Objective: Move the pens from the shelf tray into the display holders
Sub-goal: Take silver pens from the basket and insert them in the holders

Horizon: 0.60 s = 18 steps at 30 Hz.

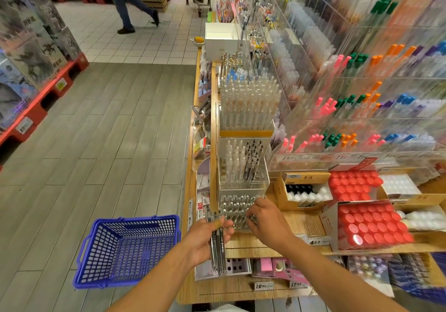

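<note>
So the left hand [205, 239] has its grip wrapped round a small bundle of pens [218, 251], dark-tipped clear ones, held upright-ish just off the front edge of the wooden shelf [265, 246]. The right hand [268, 220] is reaching into the nearest clear display holder [237, 212], the one with the grid of little holes. Its fingertips are curled down at the holes, but honestly I can't tell if it's pinching a pen or just feeling for a slot, too blurry there.

What I'd worry about:

- That bundle is only loosely fanned in the left grip. If the thumb relaxes while attention is on the right hand, a pen can slide out the bottom and drop to the floor or into the blue basket [128, 249] sitting just beside.
- The holes are tight and close together. Come in tilted and the tip likely lands between holes or doubles up in a filled one.
- The taller holders [243, 164] right behind are packed with upright pens. A wrist bump from the right arm could knock those over like dominoes.
- The red-capped bottles [369, 224] are near the right forearm, so a wide elbow swing may nudge that box.

I'd go one pen at a time, straight down.
</note>
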Each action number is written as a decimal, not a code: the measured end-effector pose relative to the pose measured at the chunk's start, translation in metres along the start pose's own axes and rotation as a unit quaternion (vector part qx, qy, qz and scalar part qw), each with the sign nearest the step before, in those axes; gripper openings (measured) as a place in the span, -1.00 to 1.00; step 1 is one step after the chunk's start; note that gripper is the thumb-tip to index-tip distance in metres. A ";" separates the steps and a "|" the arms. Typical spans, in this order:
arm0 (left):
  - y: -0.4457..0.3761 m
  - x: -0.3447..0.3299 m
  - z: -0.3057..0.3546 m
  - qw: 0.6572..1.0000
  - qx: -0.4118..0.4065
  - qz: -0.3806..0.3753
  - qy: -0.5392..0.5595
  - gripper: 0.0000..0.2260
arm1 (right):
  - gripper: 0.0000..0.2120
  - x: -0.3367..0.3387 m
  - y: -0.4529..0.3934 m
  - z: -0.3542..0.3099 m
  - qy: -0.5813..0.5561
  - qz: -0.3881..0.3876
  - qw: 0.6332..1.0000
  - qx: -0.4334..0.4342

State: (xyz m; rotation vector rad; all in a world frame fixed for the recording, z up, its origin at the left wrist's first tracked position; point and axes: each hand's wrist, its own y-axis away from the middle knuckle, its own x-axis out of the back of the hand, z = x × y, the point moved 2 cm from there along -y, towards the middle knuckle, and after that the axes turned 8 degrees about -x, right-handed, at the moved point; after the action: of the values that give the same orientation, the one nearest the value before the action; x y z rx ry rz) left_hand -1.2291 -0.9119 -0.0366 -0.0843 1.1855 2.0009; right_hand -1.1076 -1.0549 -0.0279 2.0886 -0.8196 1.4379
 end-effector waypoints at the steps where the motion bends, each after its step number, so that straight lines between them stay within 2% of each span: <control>1: 0.000 0.000 0.000 1.000 0.000 -0.002 0.001 -0.74 | -0.81 0.000 0.001 -0.001 0.006 -0.003 1.000 -0.007; 6: 0.002 -0.005 0.001 1.000 -0.003 -0.023 0.006 -0.69 | -0.79 0.002 0.000 -0.006 0.015 -0.026 0.998 -0.047; 10: 0.003 -0.009 0.005 0.999 -0.008 -0.049 -0.014 -0.62 | -0.83 0.006 -0.004 -0.012 -0.122 -0.047 0.987 -0.095; 11: 0.003 -0.010 0.005 0.998 -0.013 -0.054 -0.017 -0.63 | -0.86 0.007 -0.005 -0.015 -0.187 -0.054 0.974 -0.120; 14: 0.004 -0.012 0.006 0.997 -0.025 -0.058 -0.038 -0.64 | -0.89 0.007 -0.004 -0.023 -0.372 -0.126 0.903 -0.174; 18: 0.007 -0.014 0.006 0.996 -0.031 -0.062 -0.056 -0.53 | -0.90 0.007 -0.001 -0.027 -0.462 -0.176 0.844 -0.206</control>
State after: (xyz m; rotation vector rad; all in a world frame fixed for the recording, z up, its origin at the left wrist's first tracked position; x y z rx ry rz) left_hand -1.2223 -0.9176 -0.0227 -0.0741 1.0235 1.9077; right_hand -1.1223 -1.0374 -0.0118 2.3485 -0.8865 -0.0332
